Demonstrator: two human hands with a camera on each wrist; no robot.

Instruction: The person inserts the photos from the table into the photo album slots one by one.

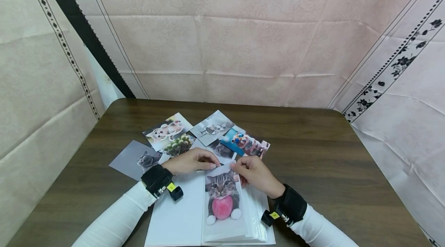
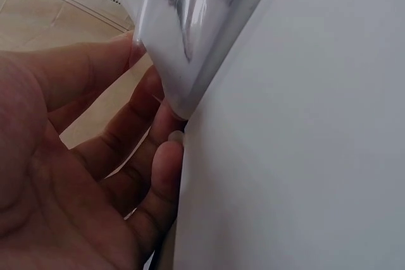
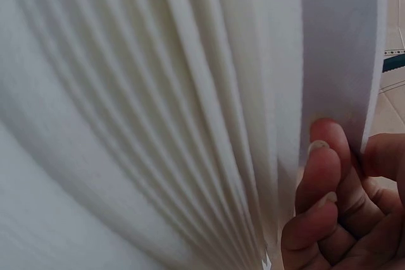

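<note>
A photo album (image 1: 180, 210) lies open at the table's front, its left inner cover white. On the right-hand side, a clear sleeve page (image 1: 226, 231) carries a cat photo (image 1: 220, 187) with a pink round shape on it. At the page's top left, my left hand (image 1: 192, 161) pinches the plastic edge between thumb and finger; the glossy sleeve (image 2: 183, 23) shows close up in the left wrist view. My right hand (image 1: 255, 173) pinches the top right corner. In the right wrist view its fingertips (image 3: 326, 169) hold the page edge beside the fanned album pages (image 3: 158, 93).
Loose photos overlap behind the album: a grey cat photo (image 1: 133, 158), a white kitten photo (image 1: 168, 129), a succulent photo (image 1: 179, 144), a pale kitten photo (image 1: 212, 127) and a blue one (image 1: 231, 140). The brown table (image 1: 333, 185) extends to both sides; patterned cloth (image 1: 243, 46) hangs behind.
</note>
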